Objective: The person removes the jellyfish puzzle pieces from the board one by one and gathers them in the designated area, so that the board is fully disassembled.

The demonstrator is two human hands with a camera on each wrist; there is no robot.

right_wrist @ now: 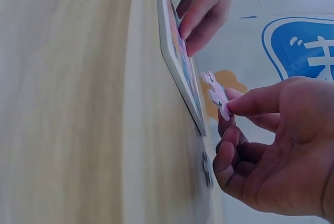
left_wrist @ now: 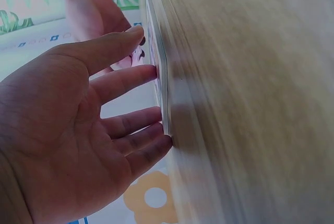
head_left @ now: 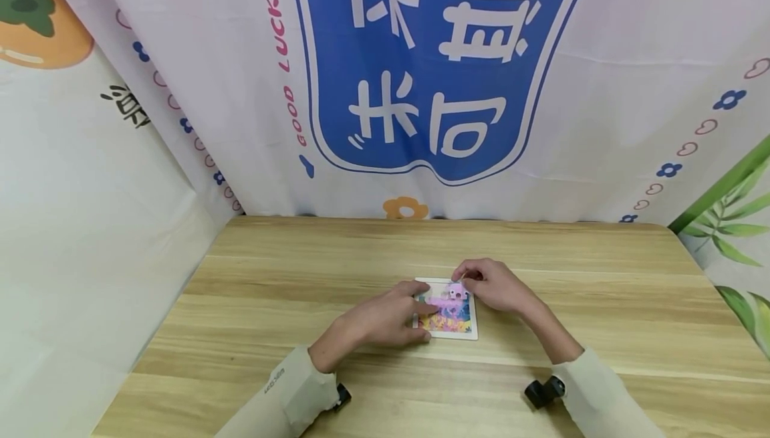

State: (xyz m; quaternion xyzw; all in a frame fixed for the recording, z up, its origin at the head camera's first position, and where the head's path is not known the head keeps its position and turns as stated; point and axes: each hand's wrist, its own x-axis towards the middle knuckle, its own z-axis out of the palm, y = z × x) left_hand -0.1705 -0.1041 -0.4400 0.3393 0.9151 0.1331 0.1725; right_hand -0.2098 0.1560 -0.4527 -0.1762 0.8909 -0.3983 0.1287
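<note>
A small square jigsaw puzzle board [head_left: 454, 336] with a white border lies on the table, its colourful picture partly covered by fingers. My left hand [head_left: 388, 315] rests on its left side, fingers fairly straight, fingertips touching the picture and edge. In the left wrist view, the left hand [left_wrist: 78, 125] shows an uncurled palm beside the thin board [left_wrist: 160, 57]. Between thumb and fingertips, my right hand [head_left: 498, 285] pinches a pink puzzle piece [right_wrist: 217, 94]. This piece is held tilted, just above the board's upper right corner; its face shows dark eyes.
Another puzzle piece [right_wrist: 207, 169] lies on the table near the right hand, beyond the board. The wooden table [head_left: 271, 277] ends at a printed curtain [head_left: 265, 184] at the back. Black wrist devices [head_left: 544, 392] sit at the sleeves.
</note>
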